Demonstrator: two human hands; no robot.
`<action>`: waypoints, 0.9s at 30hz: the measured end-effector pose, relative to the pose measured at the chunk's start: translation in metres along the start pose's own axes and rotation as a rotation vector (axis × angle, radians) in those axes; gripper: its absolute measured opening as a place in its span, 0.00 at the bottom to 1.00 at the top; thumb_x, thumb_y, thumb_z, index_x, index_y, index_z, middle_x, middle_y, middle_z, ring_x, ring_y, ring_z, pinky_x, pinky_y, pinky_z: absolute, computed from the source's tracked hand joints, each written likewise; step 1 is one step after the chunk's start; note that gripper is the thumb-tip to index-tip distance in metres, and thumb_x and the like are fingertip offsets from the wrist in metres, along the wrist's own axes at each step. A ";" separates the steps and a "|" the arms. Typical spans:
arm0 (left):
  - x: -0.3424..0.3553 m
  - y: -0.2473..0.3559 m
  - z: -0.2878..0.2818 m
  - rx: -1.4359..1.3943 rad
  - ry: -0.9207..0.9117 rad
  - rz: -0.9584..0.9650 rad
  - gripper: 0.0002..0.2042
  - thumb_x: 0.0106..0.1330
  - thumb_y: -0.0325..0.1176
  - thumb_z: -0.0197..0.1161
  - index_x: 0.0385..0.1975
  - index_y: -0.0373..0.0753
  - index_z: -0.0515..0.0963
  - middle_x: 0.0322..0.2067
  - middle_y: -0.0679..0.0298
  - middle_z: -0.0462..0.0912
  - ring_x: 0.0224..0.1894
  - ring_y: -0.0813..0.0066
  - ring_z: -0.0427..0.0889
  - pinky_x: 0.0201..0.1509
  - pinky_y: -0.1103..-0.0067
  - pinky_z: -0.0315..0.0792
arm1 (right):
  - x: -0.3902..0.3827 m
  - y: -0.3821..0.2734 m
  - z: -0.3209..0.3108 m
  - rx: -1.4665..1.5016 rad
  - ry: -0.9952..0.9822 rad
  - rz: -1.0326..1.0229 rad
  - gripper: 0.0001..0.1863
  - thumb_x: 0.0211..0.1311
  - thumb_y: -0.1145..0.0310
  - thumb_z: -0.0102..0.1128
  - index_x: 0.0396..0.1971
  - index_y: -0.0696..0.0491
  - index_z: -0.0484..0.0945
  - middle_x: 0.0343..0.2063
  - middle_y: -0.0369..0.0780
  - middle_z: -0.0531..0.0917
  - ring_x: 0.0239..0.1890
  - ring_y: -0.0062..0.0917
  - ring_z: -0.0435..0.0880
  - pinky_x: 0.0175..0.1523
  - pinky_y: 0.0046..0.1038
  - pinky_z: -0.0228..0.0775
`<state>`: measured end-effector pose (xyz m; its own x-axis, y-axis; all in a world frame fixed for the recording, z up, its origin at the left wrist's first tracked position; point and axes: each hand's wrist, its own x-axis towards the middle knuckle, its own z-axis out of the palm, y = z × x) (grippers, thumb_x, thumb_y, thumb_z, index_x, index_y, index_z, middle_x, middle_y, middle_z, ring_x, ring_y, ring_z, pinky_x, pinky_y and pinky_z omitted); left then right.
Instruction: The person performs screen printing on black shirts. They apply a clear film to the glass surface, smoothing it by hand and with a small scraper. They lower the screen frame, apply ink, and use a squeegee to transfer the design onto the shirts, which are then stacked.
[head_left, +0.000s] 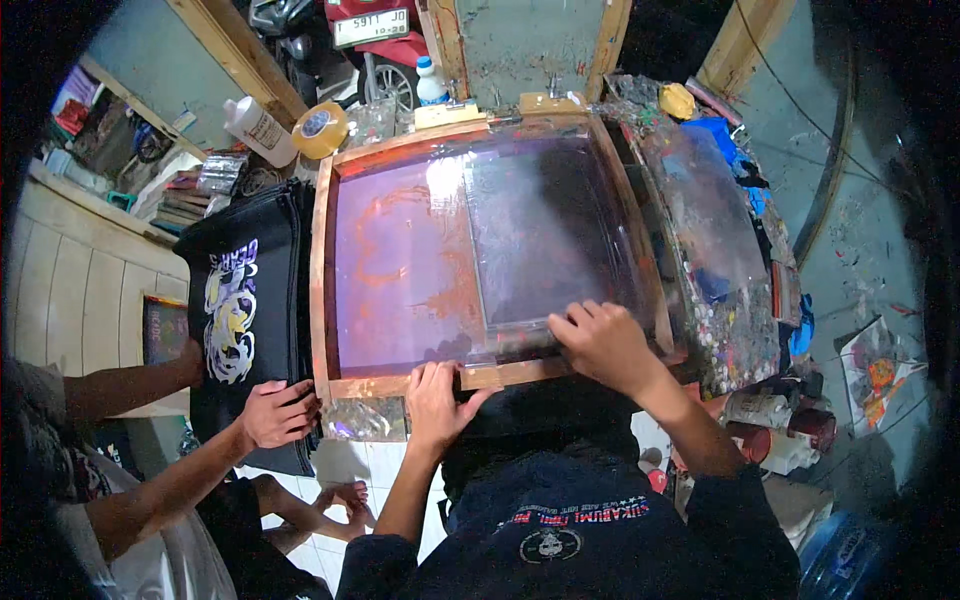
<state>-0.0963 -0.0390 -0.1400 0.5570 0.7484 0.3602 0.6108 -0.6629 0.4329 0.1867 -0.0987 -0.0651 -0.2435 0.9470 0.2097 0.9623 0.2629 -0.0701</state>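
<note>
A wooden screen-printing frame with a purple mesh lies before me. Orange-brown smears mark the mesh's left part; a darker, shiny rectangular area covers its right part. At the near rail, my left hand grips the frame, fingers over the wood and thumb out to the right. My right hand is over the near right part of the mesh, fingers curled down at the dark area's near edge. What those fingers hold is hidden. Left of the frame lies a stack of black fabric with a white, purple and yellow print.
A co-worker's hand touches the fabric stack from the left. Behind the frame are a tape roll, a white bottle and a blue-capped bottle. A paint-spattered board is at right, with stained containers below.
</note>
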 end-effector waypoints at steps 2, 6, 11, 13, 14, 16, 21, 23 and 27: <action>0.003 0.001 -0.001 -0.007 0.040 0.023 0.29 0.49 0.52 0.81 0.39 0.36 0.77 0.31 0.60 0.77 0.34 0.58 0.76 0.41 0.67 0.69 | -0.008 -0.007 -0.002 -0.011 -0.010 0.008 0.14 0.58 0.67 0.62 0.46 0.47 0.79 0.32 0.38 0.82 0.36 0.33 0.85 0.39 0.35 0.79; 0.006 0.009 -0.005 -0.028 0.103 0.062 0.29 0.47 0.51 0.83 0.37 0.36 0.77 0.29 0.61 0.75 0.33 0.60 0.75 0.39 0.68 0.68 | -0.022 -0.017 0.003 -0.088 0.054 0.019 0.11 0.62 0.66 0.59 0.43 0.48 0.79 0.32 0.38 0.80 0.36 0.31 0.83 0.40 0.35 0.78; 0.006 0.008 -0.010 -0.051 0.110 0.079 0.31 0.44 0.50 0.85 0.38 0.34 0.76 0.30 0.58 0.76 0.33 0.56 0.76 0.39 0.65 0.68 | -0.033 -0.041 -0.003 0.016 0.149 0.082 0.17 0.57 0.64 0.65 0.46 0.52 0.77 0.40 0.44 0.79 0.45 0.38 0.80 0.51 0.40 0.73; 0.008 0.010 -0.017 -0.035 0.120 0.086 0.32 0.43 0.51 0.85 0.37 0.35 0.76 0.30 0.58 0.76 0.33 0.56 0.76 0.38 0.66 0.69 | -0.036 -0.049 -0.019 0.064 0.084 0.144 0.28 0.51 0.58 0.72 0.51 0.53 0.76 0.45 0.49 0.77 0.51 0.43 0.77 0.57 0.45 0.69; 0.011 0.013 -0.023 -0.028 0.124 0.091 0.32 0.43 0.52 0.85 0.37 0.35 0.76 0.30 0.58 0.76 0.33 0.56 0.76 0.38 0.66 0.69 | -0.036 -0.052 -0.029 0.064 0.108 0.158 0.30 0.50 0.56 0.73 0.52 0.53 0.76 0.46 0.48 0.77 0.51 0.43 0.77 0.57 0.45 0.69; 0.021 0.020 -0.044 0.010 0.178 0.126 0.30 0.44 0.52 0.84 0.35 0.36 0.76 0.27 0.61 0.74 0.31 0.60 0.75 0.38 0.68 0.67 | -0.030 -0.059 -0.044 0.079 0.156 0.177 0.34 0.49 0.50 0.76 0.53 0.53 0.76 0.47 0.48 0.76 0.52 0.44 0.77 0.58 0.46 0.68; 0.080 0.052 -0.113 0.032 0.185 0.153 0.32 0.46 0.55 0.83 0.38 0.36 0.76 0.26 0.62 0.74 0.29 0.61 0.74 0.38 0.68 0.68 | 0.003 -0.021 -0.083 -0.225 0.366 0.007 0.37 0.47 0.44 0.73 0.54 0.52 0.76 0.39 0.45 0.77 0.43 0.40 0.80 0.49 0.44 0.72; 0.113 0.069 -0.146 0.054 0.295 0.183 0.32 0.47 0.54 0.83 0.42 0.36 0.77 0.27 0.61 0.75 0.31 0.60 0.75 0.39 0.68 0.69 | 0.037 0.002 -0.123 -0.286 0.414 -0.068 0.39 0.45 0.42 0.74 0.54 0.51 0.76 0.36 0.43 0.77 0.39 0.39 0.81 0.43 0.42 0.73; 0.148 0.094 -0.116 0.055 0.578 0.459 0.25 0.54 0.41 0.79 0.47 0.35 0.78 0.38 0.54 0.81 0.43 0.56 0.79 0.45 0.66 0.71 | 0.107 0.042 -0.205 -0.258 0.410 -0.074 0.47 0.34 0.41 0.80 0.55 0.54 0.76 0.40 0.47 0.82 0.45 0.44 0.84 0.48 0.41 0.76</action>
<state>-0.0217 0.0114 0.0497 0.3871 0.2775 0.8793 0.4236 -0.9006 0.0978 0.2257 -0.0238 0.1543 -0.2944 0.7632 0.5752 0.9555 0.2234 0.1926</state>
